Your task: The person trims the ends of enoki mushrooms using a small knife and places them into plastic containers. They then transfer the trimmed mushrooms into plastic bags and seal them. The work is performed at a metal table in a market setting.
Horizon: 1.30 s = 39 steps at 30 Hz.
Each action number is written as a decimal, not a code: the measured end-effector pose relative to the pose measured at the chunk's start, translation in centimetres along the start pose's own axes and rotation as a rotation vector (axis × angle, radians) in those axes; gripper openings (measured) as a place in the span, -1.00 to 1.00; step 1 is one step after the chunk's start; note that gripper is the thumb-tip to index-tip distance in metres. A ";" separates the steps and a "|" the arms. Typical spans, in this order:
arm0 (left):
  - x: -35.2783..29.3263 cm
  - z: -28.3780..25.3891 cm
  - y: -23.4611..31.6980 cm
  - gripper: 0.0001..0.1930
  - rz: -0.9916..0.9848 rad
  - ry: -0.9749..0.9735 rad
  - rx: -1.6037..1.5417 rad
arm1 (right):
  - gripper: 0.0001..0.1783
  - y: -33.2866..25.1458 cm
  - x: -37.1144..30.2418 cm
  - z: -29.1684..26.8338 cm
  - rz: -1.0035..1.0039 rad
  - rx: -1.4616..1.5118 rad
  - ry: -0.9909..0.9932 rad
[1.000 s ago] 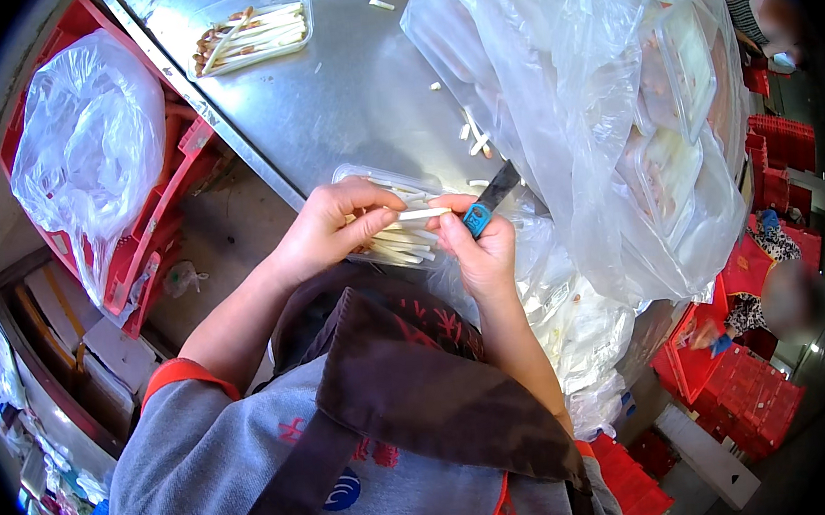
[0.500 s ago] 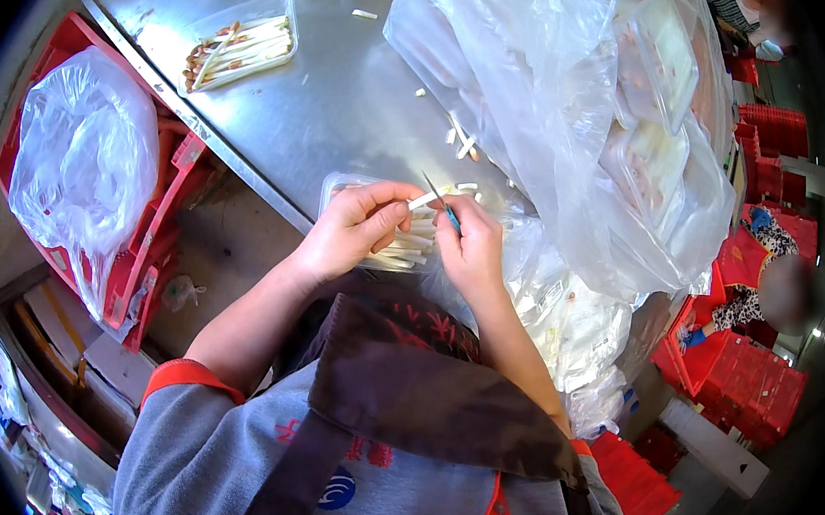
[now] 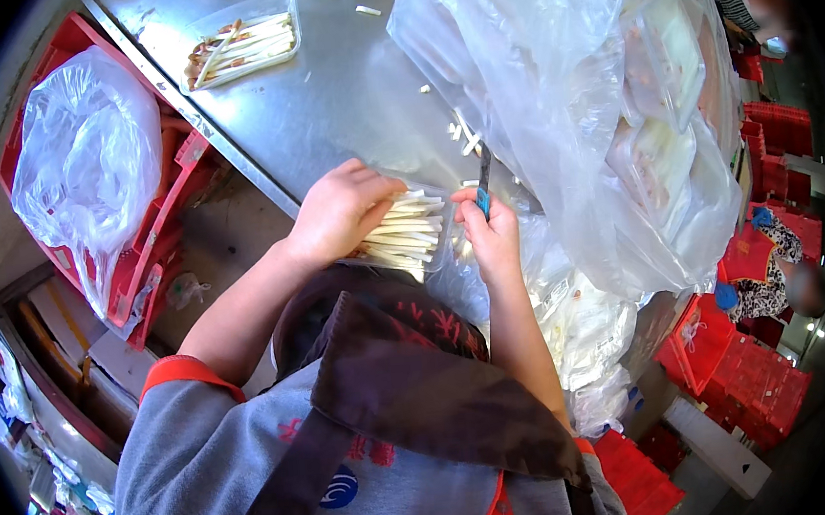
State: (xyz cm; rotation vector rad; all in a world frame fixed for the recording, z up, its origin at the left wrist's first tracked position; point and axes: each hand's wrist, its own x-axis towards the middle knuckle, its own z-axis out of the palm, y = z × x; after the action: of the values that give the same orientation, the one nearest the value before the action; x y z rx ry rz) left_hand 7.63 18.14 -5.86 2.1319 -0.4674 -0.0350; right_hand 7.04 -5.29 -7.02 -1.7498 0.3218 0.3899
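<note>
Now, starting at nine o'clock, we see a red crate (image 3: 151,236) lined with a clear plastic bag (image 3: 82,178) beside the steel table (image 3: 340,97), and at about eleven o'clock a clear tray (image 3: 242,47) of pale cut sticks sits well apart from our hands. Near the centre, our left hand (image 3: 340,210) lies over a bundle of white stalks (image 3: 406,238), fingers pressed together and curled down on top of it, pinning the stalks at the table's near edge. Just beside it, toward three o'clock, our right hand (image 3: 491,231) is fisted tight around a blue-handled knife (image 3: 483,181), blade pointing up toward twelve o'clock above the stalk ends. A few trimmed bits (image 3: 461,136) lie scattered beyond the blade, and at one to three o'clock a large clear bag (image 3: 616,112) of packed trays bulges close to the knife. We judge the main risk to be the blade slipping toward the left fingertips, since they sit so near the cut ends; a loose hold could also let stalks roll off the edge, or the tip could snag the bag.
</note>
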 end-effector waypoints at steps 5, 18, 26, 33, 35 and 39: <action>-1.2 0.7 -0.7 -0.77 0.046 0.053 0.304 | -0.79 0.7 -0.2 -0.1 0.016 -0.104 -0.021; -2.8 1.7 -0.7 -0.87 0.096 -0.060 0.327 | -0.61 -1.3 -0.9 1.7 -0.456 -0.824 -0.190; -3.4 1.8 0.5 -0.46 0.017 -0.066 0.354 | -0.65 -0.6 -2.1 1.3 -0.495 -0.645 -0.130; -2.4 1.7 1.2 -0.34 -0.023 -0.145 0.369 | -0.72 2.0 -0.3 0.9 -0.233 -0.372 0.075; -2.1 2.0 1.1 -0.35 -0.011 -0.139 0.368 | -0.74 2.8 0.0 1.1 -0.292 -0.380 0.056; -1.9 2.4 1.0 -0.40 -0.041 -0.136 0.368 | -0.78 3.4 0.2 1.4 -0.270 -0.381 0.042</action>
State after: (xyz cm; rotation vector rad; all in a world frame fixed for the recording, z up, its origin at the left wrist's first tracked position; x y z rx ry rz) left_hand 5.11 16.41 -6.72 2.5109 -0.5423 -0.1261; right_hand 5.64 -4.68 -10.40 -2.1440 0.0372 0.2283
